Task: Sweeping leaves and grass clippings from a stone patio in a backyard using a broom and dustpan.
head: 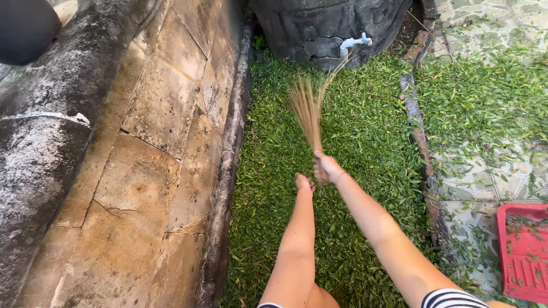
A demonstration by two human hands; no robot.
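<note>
A strip of lawn (342,171) runs between a worn stone-slab path (154,148) and a low border edge (419,137), with a dark tank (319,25) and its pale tap (354,43) at the far end and a red dustpan (522,251), already littered with clippings, on the tiled ground at right. Loose cuttings lie across the grass and tiles, so the sweeping looks only partly done. The right hand (326,168) is closed around the bound end of a stick broom (308,111) raised over the grass, while the left hand (303,182) sits just beside it, seemingly curled with nothing visible in it.

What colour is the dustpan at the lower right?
The dustpan is red, strewn with green grass clippings; the head view shows it.
</note>
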